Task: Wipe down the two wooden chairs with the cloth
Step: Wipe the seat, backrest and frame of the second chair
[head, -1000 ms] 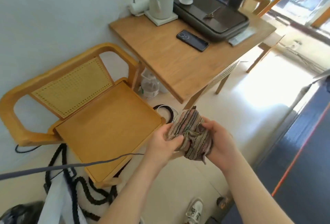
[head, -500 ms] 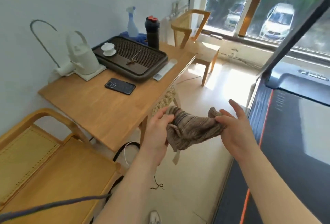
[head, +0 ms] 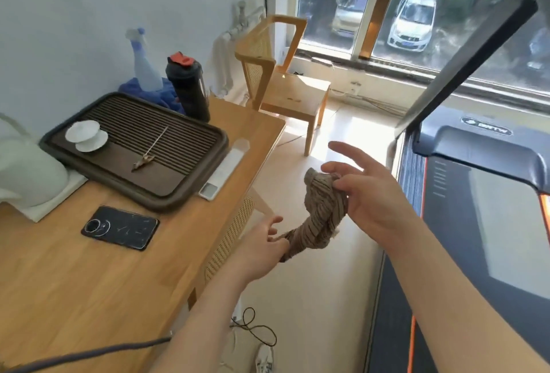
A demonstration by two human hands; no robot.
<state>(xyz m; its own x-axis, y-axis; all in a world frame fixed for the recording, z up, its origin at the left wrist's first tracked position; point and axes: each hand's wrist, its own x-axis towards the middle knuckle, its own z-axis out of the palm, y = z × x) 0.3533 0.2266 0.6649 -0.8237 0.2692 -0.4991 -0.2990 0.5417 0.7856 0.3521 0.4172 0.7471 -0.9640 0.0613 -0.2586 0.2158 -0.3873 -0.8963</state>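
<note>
view has swung up and right: the chair that filled the lower left of the frame 0.5 s ago is out of shot, and the window chair [head: 285, 84] now sits upper centre, larger than before. table [head: 89, 283] fills the left side.

cloth [head: 323, 218] changed shape too. 1 s ago it was a wad pressed between both palms, 0.5 s ago it was pulled out sideways, and now it hangs on a diagonal at centre frame, twisted into a rope.

- right hand [head: 366, 191]: pinches the upper end of the cloth with thumb and 1 finger, the other fingers splayed out toward the window.
- left hand [head: 262, 250]: lower and further left, fingers curled round the tail end.
- cloth is in the air over the floor, between table edge and treadmill [head: 476, 194], touching no chair.

my read: done with the first chair, or at least leaving it, and re-folding the cloth on the way to the next. no wiping at this moment. the window chair is well apart from the hands, so a walk is needed first. a cane back [head: 229, 241] shows under the table edge just left of the left hand; can't tell if that seat counts as 1 of the 2.

risk: a roped cloth wipes badly, needs flattening before contact.
</note>
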